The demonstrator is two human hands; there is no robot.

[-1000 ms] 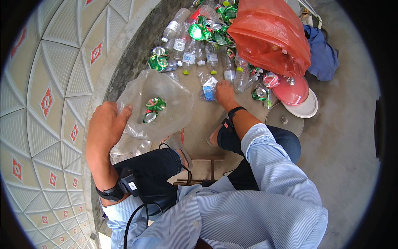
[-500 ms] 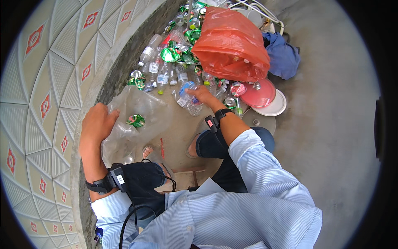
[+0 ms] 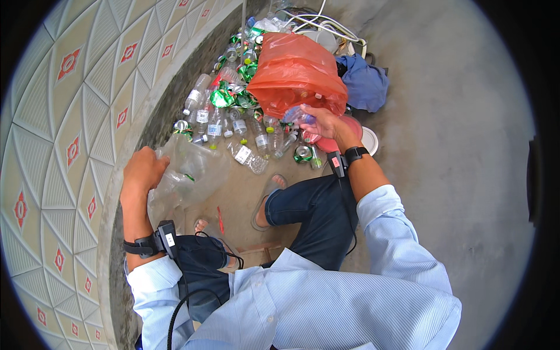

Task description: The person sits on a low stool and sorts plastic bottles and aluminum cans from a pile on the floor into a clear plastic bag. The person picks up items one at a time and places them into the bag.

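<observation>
Gripping a bluish clear plastic piece (image 3: 296, 115), the right hand (image 3: 322, 122) was up at the near edge of the red bag (image 3: 297, 67), fingers curled round it. Piece looked like a bottle, too blurred to confirm. Couldn't tell if it touched the red bag or only overlapped it from this angle. Left hand (image 3: 143, 169) was well apart on the left, rim of the clear bag (image 3: 201, 160) pinched between thumb and fingers. Clear bag hung slack, bit of a green can (image 3: 189, 177) showing at it. Between the two bags: clear bottles (image 3: 273, 140) in a row, one loose bottle (image 3: 248, 157) lying on their near side, a green-and-silver can (image 3: 303, 154) to its right. Red lid (image 3: 353, 124) and white lid (image 3: 370, 141) sat by the right wrist, blue cloth (image 3: 364, 81) farther off behind them. Step in hand, my read: handling single pieces with the right, left steadying the clear bag. Next move called for, judging by layout: a firm rim hold on the left, and right fingers loosening only with the piece clear of loose film, which could snag.
</observation>
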